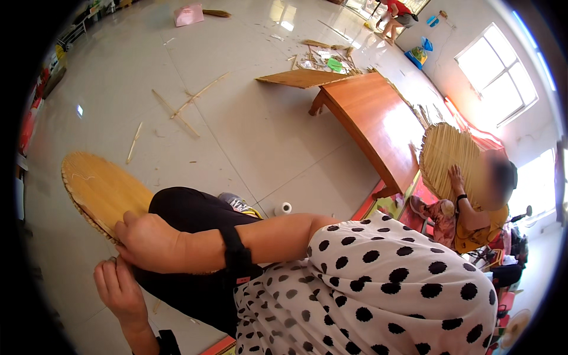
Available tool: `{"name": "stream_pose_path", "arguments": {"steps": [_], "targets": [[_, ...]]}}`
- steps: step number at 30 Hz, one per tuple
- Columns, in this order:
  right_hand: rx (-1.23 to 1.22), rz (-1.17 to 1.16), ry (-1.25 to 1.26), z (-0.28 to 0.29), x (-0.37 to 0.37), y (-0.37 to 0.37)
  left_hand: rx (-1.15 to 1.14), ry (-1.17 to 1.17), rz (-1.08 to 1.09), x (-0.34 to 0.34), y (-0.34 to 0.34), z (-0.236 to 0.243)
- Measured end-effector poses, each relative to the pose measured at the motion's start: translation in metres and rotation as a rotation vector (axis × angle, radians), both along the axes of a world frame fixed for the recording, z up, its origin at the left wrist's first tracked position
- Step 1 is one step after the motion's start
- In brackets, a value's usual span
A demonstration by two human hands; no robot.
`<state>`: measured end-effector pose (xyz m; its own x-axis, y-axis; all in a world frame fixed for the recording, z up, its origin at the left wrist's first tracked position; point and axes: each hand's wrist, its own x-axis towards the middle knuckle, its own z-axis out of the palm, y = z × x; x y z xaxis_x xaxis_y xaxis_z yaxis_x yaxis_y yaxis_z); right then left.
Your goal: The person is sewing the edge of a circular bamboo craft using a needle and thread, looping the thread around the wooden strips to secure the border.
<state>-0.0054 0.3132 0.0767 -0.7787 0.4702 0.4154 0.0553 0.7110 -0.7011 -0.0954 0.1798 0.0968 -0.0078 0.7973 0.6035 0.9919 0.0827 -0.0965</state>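
A flat oval woven tan panel (100,183) with a stitched rim rests against my dark-clad leg at the left. My right hand (145,236) is closed at its lower rim, near my knee. Below it, my left hand (118,284) has its fingers curled and pinched beside the rim. What the fingertips of both hands hold is too small or hidden to make out. A pale loose thread lies on the panel's upper face.
A wooden table (364,118) stands right, with a board (296,79) beside it. Another person (473,216) holds a straw panel (444,154). A further person (396,18) bends far back. Straw strips (195,97), a white roll (283,208) and a pink box (188,15) sit on the floor.
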Motion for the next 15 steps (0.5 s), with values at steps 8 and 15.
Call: {"name": "stream_pose_path", "arguments": {"steps": [8,15], "targets": [[0.179,0.173,-0.05,0.0,0.007,0.005,-0.269,-0.6,-0.064,-0.007,0.001,0.02],[0.263,0.133,0.056,-0.006,0.008,0.003,-0.394,-0.389,-0.158,-0.015,0.001,0.029]]}}
